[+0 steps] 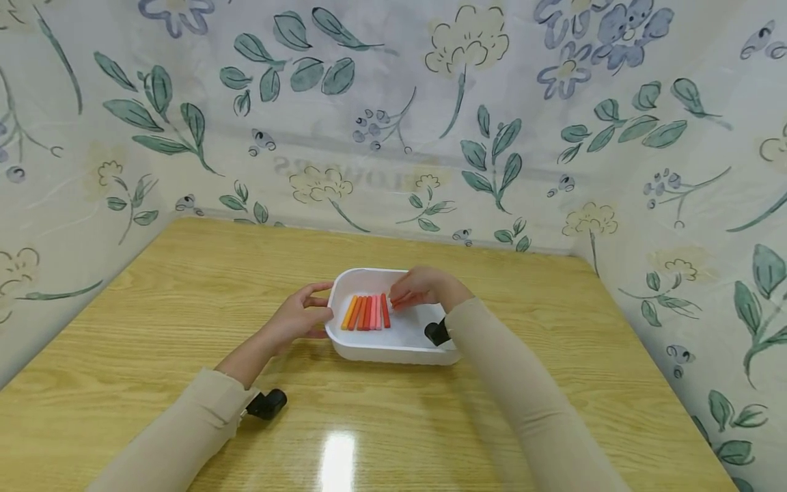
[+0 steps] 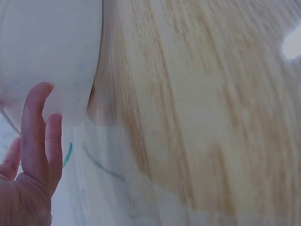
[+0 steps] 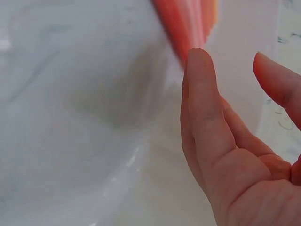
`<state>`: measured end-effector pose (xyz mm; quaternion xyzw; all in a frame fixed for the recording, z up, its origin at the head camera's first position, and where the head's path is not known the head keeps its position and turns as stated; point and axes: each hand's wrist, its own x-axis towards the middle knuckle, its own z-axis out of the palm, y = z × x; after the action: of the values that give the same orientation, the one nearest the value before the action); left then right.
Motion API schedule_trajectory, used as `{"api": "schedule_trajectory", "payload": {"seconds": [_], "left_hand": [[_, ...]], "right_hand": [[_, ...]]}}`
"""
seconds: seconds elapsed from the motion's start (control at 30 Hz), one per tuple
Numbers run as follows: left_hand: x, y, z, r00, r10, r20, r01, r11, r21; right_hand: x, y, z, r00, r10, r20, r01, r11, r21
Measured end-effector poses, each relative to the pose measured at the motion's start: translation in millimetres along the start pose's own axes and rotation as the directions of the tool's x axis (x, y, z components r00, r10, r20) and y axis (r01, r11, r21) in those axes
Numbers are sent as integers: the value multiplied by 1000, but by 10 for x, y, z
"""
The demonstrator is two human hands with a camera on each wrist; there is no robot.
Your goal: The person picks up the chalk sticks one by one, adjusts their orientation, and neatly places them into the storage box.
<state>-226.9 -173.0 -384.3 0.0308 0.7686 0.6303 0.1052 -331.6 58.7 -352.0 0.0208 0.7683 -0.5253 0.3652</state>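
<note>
A white, shallow plastic tray point(image 1: 393, 354) with rounded corners sits on the table. Inside, toward its left half, several short crayon-like sticks point(image 1: 365, 313) lie side by side, running from yellow and orange through red and pink to red. My left hand point(image 1: 295, 316) touches the tray's left end with spread fingers; the left wrist view has these fingers point(image 2: 34, 141) against the outer wall. Over the tray, my right hand point(image 1: 427, 285) reaches down just right of the row. In the right wrist view its fingers point(image 3: 204, 103) are straight, fingertips right at the red stick's end, thumb held apart.
The wood-grain table point(image 1: 246, 273) is glossy, with a bright reflection near its front. Floral-patterned sheeting point(image 1: 393, 89) walls it at the back and sides. A small black device point(image 1: 267, 404) is strapped at the left wrist, another point(image 1: 436, 333) at the right.
</note>
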Motion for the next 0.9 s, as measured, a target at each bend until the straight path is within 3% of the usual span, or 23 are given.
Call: {"api": "schedule_trajectory", "payload": {"seconds": [0.4,0.67,0.9], "left_hand": [[23,-9,11,1000,-20,-1,20,1000,-11],[34,-26,7,1000,-15,-8,15,1000,-5],[33,-17,6,1000,-21,-13,21,1000,6]], "right_hand": [[-285,-73,-255,985,-164,-59,171,976,132],[-515,22,-475,976,-184,-113,204,959,195],[-699,164,-658,967,-210,-146,235,956,177]]}}
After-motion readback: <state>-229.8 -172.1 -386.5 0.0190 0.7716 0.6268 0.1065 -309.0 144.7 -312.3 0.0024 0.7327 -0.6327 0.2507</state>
